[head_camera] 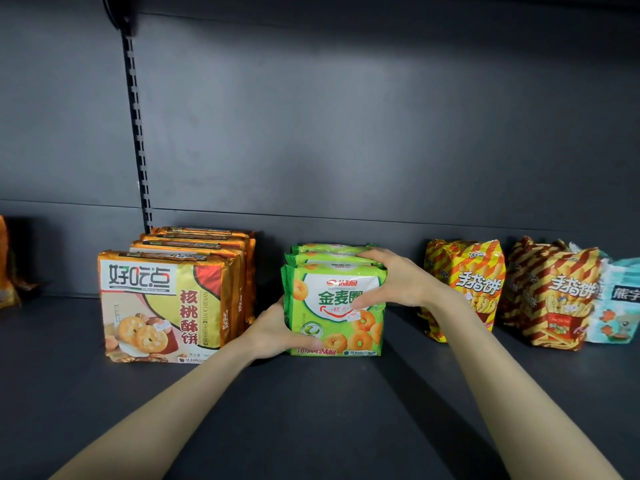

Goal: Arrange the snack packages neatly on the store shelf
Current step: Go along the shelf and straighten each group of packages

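Far left edge: orange bag [5, 268], cut off by the frame, well apart from the rest.
Next: row of gold walnut-cookie packs [159, 306], at least 4, upright, front to back, touching each other. Slotted upright [138, 133] on the back panel runs down behind them.
Left hand [273, 329]: gripping the lower-left corner of the front green pack, thumb on its front face, other fingers hidden behind the side edge.
Green ring-biscuit packs [337, 296]: 3, upright, stacked front to back at mid shelf [311, 410], just beside the gold row, small gap between.
Right hand [398, 282]: gripping the top-right corner of the green packs, fingers curled over the tops, thumb pressed on the front pack's label.
Right of that, set further back: yellow-red striped bag [465, 289], then brown-red striped bag [550, 299], then light blue bag [618, 299] partly cut off. The last 2 touch; the yellow one stands near them.
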A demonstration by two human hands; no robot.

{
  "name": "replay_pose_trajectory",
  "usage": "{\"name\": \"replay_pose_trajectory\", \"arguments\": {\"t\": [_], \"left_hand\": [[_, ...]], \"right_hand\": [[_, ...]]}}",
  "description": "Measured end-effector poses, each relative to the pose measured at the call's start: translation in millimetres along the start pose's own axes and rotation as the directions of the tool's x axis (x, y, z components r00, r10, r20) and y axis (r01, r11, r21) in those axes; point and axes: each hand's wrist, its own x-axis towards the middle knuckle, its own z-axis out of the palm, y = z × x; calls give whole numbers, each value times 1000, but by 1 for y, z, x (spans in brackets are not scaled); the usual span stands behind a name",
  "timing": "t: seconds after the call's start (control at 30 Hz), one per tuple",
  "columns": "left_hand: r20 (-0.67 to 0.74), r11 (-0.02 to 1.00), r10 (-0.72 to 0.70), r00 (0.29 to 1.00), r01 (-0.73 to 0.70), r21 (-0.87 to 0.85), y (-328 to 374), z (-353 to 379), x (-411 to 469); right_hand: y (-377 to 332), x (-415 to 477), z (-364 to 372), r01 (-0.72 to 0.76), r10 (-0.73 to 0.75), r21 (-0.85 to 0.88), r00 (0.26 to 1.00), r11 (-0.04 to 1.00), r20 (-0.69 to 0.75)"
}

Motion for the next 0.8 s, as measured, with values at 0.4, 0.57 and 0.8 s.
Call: {"name": "replay_pose_trajectory", "arguments": {"t": [0.4, 0.57, 0.8], "left_hand": [[-234, 806, 24, 972, 120, 580, 23, 1, -44], [-317, 639, 151, 936, 152, 754, 43, 4, -61], [-260, 665, 326, 909, -26, 746, 95, 49, -56]], "right_hand": [[-20, -22, -6, -15, 10, -277, 1000, 961, -21], [-21, -41, -27, -22, -1, -322, 997, 947, -71], [-2, -74, -78, -66, -1, -382, 985, 922, -174]]}}
